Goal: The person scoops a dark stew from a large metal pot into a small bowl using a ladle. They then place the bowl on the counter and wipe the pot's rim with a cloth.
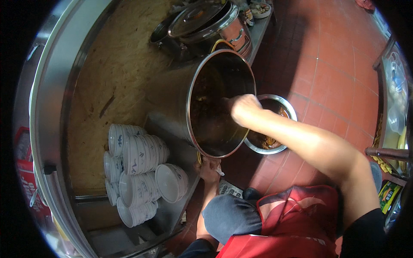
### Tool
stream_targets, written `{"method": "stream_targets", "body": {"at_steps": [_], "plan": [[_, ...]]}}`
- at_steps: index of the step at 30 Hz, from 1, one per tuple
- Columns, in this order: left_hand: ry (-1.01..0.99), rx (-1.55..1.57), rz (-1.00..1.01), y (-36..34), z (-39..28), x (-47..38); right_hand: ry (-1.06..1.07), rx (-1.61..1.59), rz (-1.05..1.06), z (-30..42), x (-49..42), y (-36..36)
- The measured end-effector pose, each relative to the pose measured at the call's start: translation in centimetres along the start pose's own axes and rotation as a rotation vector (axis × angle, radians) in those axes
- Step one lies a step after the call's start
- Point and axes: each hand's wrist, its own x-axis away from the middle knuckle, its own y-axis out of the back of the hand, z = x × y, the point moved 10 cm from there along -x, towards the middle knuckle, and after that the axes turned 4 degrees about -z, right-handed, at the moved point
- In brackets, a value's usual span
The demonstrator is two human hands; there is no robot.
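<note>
A tall stainless steel stockpot (167, 106) is before me, its mouth turned towards me, with dark, oily contents inside. My left hand (209, 169) grips the yellow side handle (199, 158) low on the near side, and a bit of white material shows by the fingers. At the right part of the mouth is my right hand (246, 108), blurred, with its fingers curled. Whatever it may hold is lost in the dark interior. Below my right forearm, a steel basin (292, 108) contains brown pieces of food (269, 142).
Stacked white patterned bowls (142, 154) lie on their sides on the steel counter (179, 214), left of my left hand. Beyond the stockpot stands another large lidded pot (209, 24). A white bowl of food (259, 10) sits past it. Red floor tiles (335, 87) extend right, towards a shelf (393, 116).
</note>
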Motion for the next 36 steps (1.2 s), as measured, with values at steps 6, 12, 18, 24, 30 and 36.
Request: {"method": "stream_targets", "body": {"at_steps": [6, 12, 18, 24, 30, 36], "plan": [[-0.034, 0.035, -0.033, 1.0, -0.7, -0.1, 0.021, -0.137, -0.028, 5.6, 1.2, -6.1], [-0.012, 0.058, 0.002, -0.8, -1.3, -0.1, 0.396, 0.116, 0.083, 5.3, 7.0, -1.9], [-0.070, 0.165, -0.093, -1.1, -1.8, -0.4, 0.335, 0.166, -0.212, 0.6, 6.0, 5.3], [0.011, 0.043, -0.050, -0.6, -0.8, -0.4, 0.461, 0.184, -0.542, 2.1, 3.1, 2.1], [-0.027, 0.007, -0.075, 0.8, -0.4, 0.5, 0.306, 0.293, -0.040, -1.1, 3.5, 0.8], [-0.003, 0.013, -0.197, 0.1, 0.1, 0.8, 0.223, 0.189, -0.074, -4.5, 8.5, 4.0]]}}
